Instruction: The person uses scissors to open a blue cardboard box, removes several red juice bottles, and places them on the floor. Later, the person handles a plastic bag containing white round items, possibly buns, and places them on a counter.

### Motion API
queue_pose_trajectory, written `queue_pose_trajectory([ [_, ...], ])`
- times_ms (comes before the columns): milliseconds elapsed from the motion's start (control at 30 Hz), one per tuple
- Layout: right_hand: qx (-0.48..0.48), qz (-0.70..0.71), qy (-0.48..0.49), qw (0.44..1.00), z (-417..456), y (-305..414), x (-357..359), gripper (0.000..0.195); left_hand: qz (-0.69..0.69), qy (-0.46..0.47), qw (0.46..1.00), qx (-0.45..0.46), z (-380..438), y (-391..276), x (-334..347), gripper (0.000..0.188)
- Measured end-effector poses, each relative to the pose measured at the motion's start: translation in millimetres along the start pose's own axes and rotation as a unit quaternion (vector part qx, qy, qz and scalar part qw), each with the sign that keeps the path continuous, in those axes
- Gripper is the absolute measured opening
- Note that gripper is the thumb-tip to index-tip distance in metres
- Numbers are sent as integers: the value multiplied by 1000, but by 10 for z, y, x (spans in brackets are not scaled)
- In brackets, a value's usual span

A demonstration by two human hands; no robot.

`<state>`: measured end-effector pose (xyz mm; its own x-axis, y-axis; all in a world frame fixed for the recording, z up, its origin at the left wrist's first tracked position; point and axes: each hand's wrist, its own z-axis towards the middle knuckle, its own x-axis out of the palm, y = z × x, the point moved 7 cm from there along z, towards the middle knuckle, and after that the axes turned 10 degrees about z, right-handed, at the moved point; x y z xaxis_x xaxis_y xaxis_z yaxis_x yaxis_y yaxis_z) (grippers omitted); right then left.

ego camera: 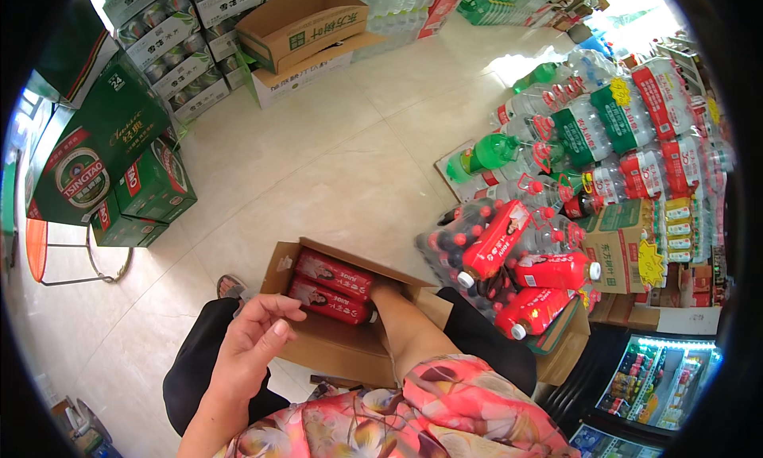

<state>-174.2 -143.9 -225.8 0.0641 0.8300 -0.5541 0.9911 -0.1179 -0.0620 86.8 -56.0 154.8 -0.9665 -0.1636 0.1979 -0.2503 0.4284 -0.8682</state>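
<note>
An opened cardboard carton (334, 351) stands on the floor between my knees. Two red-labelled juice bottles (334, 273) lie side by side in it, with the lower one's white cap at its right end. My right hand (384, 292) reaches into the carton's right part, by the cap end of the bottles. Its fingers are hidden, so I cannot see what they touch. Raised above the carton's left edge, my left hand (262, 333) is empty, fingers loosely curled and thumb apart. Three similar red bottles (498, 243) lie to the right on shrink-wrapped dark bottles (456, 243).
Stacked green beer cartons (98, 154) and an orange-topped stool (37, 249) are at left. A brown carton (304, 29) and cases of cans (161, 41) line the back. Large water bottles (578, 130) crowd the right, above a lit drinks cooler (656, 380). Tiled floor lies between.
</note>
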Motion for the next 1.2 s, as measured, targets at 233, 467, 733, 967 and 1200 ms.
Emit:
queue_pose_trajectory([
  [233, -88, -73, 156, 981, -1239, 337, -431, 44, 4, 0, 999, 33, -61, -74, -30, 27],
  [467, -215, -26, -87, 972, -2081, 777, -707, 36, 10, -20, 999, 35, -99, -78, -180, 26],
  [733, -248, -39, -220, 943, -3451, 469, -1807, 43, -2, -27, 997, 70, -94, -93, -293, 29],
  [967, -254, 161, -378, 875, -4920, -1193, -2957, 40, -1, -37, 996, 78, -81, -77, -300, 28],
  [1200, -215, 33, -489, 845, -5180, -1823, -3752, 42, -5, -58, 996, 67, -3, -4, -325, 29],
])
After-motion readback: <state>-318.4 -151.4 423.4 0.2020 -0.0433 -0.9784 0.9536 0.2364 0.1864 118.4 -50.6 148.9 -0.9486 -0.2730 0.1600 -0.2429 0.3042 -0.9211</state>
